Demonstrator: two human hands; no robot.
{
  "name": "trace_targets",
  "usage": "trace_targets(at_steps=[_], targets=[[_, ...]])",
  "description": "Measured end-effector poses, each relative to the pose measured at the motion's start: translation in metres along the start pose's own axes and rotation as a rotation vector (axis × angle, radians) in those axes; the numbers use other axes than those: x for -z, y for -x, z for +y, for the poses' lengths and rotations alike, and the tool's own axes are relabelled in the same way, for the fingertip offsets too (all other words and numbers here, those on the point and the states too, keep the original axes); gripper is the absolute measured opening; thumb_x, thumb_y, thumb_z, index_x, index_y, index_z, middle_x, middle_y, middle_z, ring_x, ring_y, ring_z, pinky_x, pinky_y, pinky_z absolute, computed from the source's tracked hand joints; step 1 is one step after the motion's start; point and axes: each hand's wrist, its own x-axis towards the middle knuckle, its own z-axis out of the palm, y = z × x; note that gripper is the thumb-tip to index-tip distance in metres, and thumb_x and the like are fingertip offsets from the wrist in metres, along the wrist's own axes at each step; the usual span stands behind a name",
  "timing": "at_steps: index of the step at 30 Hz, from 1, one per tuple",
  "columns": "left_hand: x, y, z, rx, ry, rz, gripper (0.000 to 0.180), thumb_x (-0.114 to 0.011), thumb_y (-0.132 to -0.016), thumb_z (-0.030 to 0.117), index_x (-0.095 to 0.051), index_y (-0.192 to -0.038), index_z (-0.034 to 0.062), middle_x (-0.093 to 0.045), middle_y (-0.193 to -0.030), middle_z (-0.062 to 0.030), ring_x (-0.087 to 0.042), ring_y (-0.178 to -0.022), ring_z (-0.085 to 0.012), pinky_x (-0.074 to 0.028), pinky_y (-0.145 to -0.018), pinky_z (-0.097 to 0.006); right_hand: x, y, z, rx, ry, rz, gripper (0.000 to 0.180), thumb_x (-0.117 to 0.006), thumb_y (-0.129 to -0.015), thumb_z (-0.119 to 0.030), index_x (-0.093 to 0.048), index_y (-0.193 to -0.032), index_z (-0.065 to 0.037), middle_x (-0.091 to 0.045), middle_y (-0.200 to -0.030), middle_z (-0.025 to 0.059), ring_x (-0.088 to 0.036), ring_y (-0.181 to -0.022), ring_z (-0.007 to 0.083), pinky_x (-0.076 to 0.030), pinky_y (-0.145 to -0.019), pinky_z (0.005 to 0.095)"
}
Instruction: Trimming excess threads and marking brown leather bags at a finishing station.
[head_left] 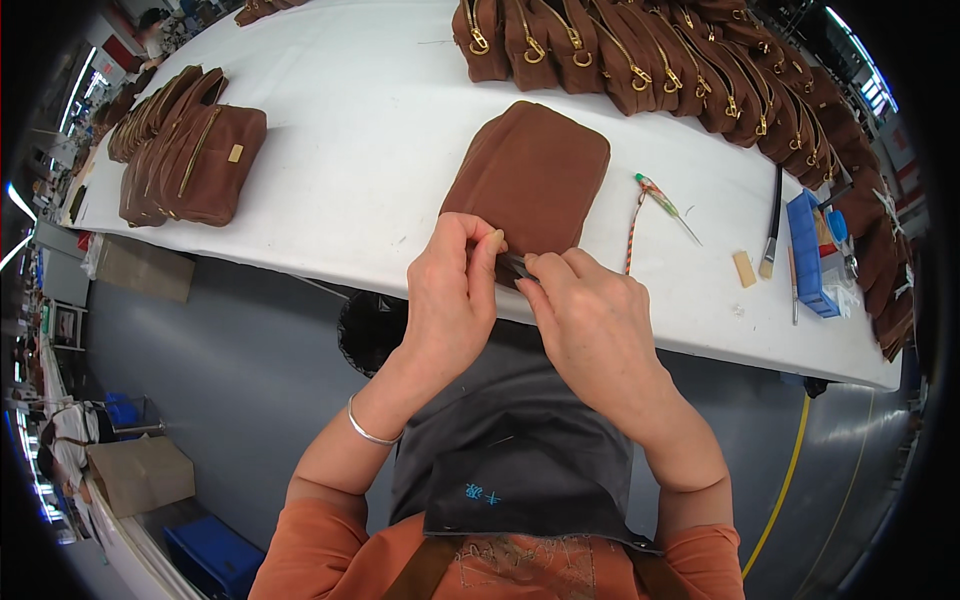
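Observation:
A brown zip pouch (545,170) lies on the white table in front of me, its plain side up and its near end at the table's edge. At that end my left hand (452,285) is closed, thumb and forefinger pinched together; what is between them is too small to make out. Close beside it, my right hand (595,315) is closed on a small grey metal tool (518,268), whose tip points toward the left fingertips. Most of the tool is hidden by the fingers, so its kind does not show. Both hands are at the pouch's near edge.
Rows of brown pouches with gold zips (640,60) fill the far right; more pouches (205,165) stand at left. Right of me lie a green-handled awl (665,205), a brush (771,235), a tan block (744,269) and a blue bin (803,250). A black-lined bin (370,330) is below the edge.

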Motion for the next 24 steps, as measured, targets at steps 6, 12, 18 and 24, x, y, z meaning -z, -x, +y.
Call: trace_targets(at_steps=[6, 12, 18, 24], targets=[[0.005, -0.002, 0.002, 0.060, 0.074, 0.060, 0.009, -0.051, -0.098, 0.007, -0.052, -0.095, -0.0013, -0.063, -0.080, -0.0059, -0.053, -0.067, -0.0078, -0.046, -0.061, -0.022, 0.000, 0.000, 0.000, -0.012, -0.012, 0.002, 0.013, -0.064, -0.086, -0.008, -0.056, -0.081, 0.001, -0.056, -0.069, 0.0141, -0.063, -0.063, 0.0307, -0.049, -0.052, 0.0402], [0.005, 0.009, -0.004, 0.078, 0.065, 0.026, 0.012, -0.061, -0.094, 0.012, -0.061, -0.098, -0.0002, -0.064, -0.081, -0.0074, -0.058, -0.065, -0.0132, -0.047, -0.059, -0.026, -0.001, 0.001, 0.000, -0.002, -0.028, 0.023, 0.014, -0.065, -0.086, -0.009, -0.056, -0.080, 0.001, -0.055, -0.069, 0.0135, -0.063, -0.062, 0.0302, -0.049, -0.052, 0.0399], [0.000, 0.007, -0.006, -0.077, -0.092, 0.019, 0.008, -0.063, -0.090, 0.004, -0.058, -0.094, 0.0005, -0.059, -0.084, -0.0099, -0.058, -0.064, -0.0216, -0.047, -0.057, -0.032, -0.001, 0.002, 0.000, -0.006, -0.010, 0.014, 0.013, -0.066, -0.085, -0.008, -0.056, -0.082, 0.000, -0.056, -0.070, 0.0125, -0.063, -0.062, 0.0296, -0.048, -0.051, 0.0392], [-0.002, 0.005, -0.005, -0.083, -0.106, 0.005, 0.005, -0.058, -0.091, 0.002, -0.053, -0.090, 0.0000, -0.055, -0.082, -0.0131, -0.056, -0.067, -0.0293, -0.046, -0.060, -0.037, -0.002, 0.003, -0.001, -0.002, 0.019, 0.033, 0.013, -0.067, -0.083, -0.008, -0.056, -0.083, 0.000, -0.056, -0.070, 0.0123, -0.063, -0.064, 0.0289, -0.049, -0.052, 0.0386]])
